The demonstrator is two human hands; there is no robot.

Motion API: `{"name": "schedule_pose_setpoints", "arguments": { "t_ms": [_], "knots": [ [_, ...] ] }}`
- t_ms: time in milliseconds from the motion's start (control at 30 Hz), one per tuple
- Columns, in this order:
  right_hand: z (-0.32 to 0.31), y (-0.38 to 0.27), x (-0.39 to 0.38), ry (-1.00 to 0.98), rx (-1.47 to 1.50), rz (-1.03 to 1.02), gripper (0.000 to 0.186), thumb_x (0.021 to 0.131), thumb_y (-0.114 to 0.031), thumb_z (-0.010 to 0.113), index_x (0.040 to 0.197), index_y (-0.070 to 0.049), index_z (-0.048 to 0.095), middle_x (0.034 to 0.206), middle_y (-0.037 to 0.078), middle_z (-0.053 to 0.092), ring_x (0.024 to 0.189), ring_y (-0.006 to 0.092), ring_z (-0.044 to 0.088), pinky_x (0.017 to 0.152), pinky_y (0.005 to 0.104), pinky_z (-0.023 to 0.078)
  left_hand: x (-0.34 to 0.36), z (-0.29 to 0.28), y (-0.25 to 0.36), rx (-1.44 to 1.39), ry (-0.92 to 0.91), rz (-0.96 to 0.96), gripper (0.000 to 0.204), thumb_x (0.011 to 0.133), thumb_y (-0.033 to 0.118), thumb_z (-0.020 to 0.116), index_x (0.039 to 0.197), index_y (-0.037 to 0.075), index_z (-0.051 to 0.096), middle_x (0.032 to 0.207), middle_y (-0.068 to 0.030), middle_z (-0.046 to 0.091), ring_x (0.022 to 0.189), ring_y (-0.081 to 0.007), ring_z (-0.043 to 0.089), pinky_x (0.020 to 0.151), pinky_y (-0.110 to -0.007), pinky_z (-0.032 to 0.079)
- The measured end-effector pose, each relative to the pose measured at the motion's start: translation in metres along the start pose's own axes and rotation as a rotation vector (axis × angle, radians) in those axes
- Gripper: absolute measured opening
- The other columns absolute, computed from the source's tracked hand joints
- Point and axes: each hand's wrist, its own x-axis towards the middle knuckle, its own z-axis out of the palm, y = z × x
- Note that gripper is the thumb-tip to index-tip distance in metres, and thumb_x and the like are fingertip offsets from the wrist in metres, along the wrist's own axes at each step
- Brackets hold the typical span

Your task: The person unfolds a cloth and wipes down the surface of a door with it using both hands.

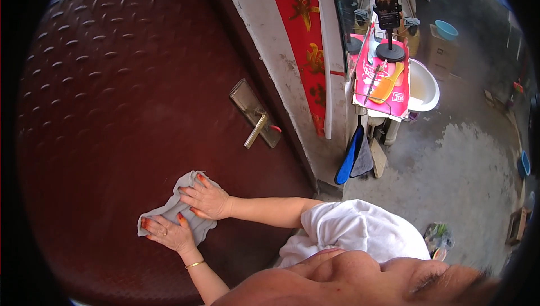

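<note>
A grey cloth (185, 208) is spread, slightly rumpled, against a dark red metal door (140, 137). My left hand (171, 233), with a ring and a gold bracelet at its wrist, lies flat on the lower left part of the cloth, fingers stretched out. Higher up and to the right, my right hand (209, 199) rests on the same cloth with its fingers spread. Orange-red colour marks the fingertips of both hands. Above the right hand, apart from it, a metal door handle (257, 130) sits on its plate.
Right of the door, a red banner with gold writing (306, 41) hangs on the wall. Beyond it, a rack carries a phone on a stand (387, 10) and an orange comb (386, 83). A white basin (424, 89) stands beside the rack, with blue and grey cloth-like pieces (350, 157) hanging below.
</note>
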Motion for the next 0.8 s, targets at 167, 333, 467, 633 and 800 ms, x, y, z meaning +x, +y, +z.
{"name": "schedule_pose_setpoints", "arguments": {
  "t_ms": [167, 333, 467, 633, 800],
  "knots": [
    [0.002, -0.033, 0.014, 0.078, 0.064, 0.067, 0.073, 0.067, -0.007, 0.061, 0.135, -0.001, 0.037, 0.14, 0.03, 0.028, 0.129, 0.0481, 0.029, 0.106, 0.0662, 0.014, 0.002, -0.008, -0.008, -0.136, 0.006, -0.11, 0.071, 0.097, 0.052, 0.027, 0.148, 0.006, 0.014, 0.154, -0.0223, 0.004, 0.142, -0.0395, 0.007, 0.108, -0.061, 0.015],
    [-0.004, -0.045, 0.066, 0.119, -0.01, 0.04, 0.083, 0.066, -0.01, 0.065, 0.142, -0.004, 0.032, 0.139, 0.035, 0.025, 0.123, 0.0506, 0.033, 0.104, 0.0657, 0.019, 0.037, -0.028, -0.034, -0.149, 0.017, -0.206, 0.069, 0.097, 0.051, 0.028, 0.148, 0.006, 0.018, 0.154, -0.0225, 0.004, 0.142, -0.0394, 0.008, 0.107, -0.063, 0.013],
    [-0.01, -0.053, 0.145, 0.204, -0.035, -0.101, 0.085, 0.066, -0.017, 0.07, 0.14, -0.004, 0.033, 0.139, 0.036, 0.024, 0.12, 0.0504, 0.035, 0.102, 0.0681, 0.019, 0.103, -0.04, -0.078, -0.097, 0.14, -0.2, 0.069, 0.096, 0.051, 0.032, 0.149, 0.008, 0.018, 0.154, -0.0216, 0.008, 0.142, -0.0387, 0.011, 0.107, -0.062, 0.016],
    [-0.016, -0.048, 0.248, 0.346, -0.178, -0.239, 0.079, 0.068, -0.045, 0.07, 0.131, -0.004, 0.048, 0.139, 0.04, 0.024, 0.128, 0.0558, 0.024, 0.103, 0.0703, 0.01, 0.194, -0.043, -0.121, -0.039, 0.31, -0.162, 0.066, 0.095, 0.049, 0.039, 0.149, 0.014, 0.021, 0.153, -0.0193, 0.017, 0.14, -0.0365, 0.019, 0.107, -0.058, 0.021],
    [-0.018, -0.054, 0.349, 0.448, -0.284, -0.386, 0.072, 0.073, -0.054, 0.058, 0.13, -0.01, 0.052, 0.14, 0.037, 0.028, 0.13, 0.0529, 0.024, 0.103, 0.0718, 0.004, 0.277, -0.04, -0.191, 0.083, 0.442, -0.095, 0.063, 0.095, 0.052, 0.038, 0.147, 0.019, 0.025, 0.147, -0.0206, 0.03, 0.137, -0.0348, 0.026, 0.106, -0.056, 0.026]
  ]
}}
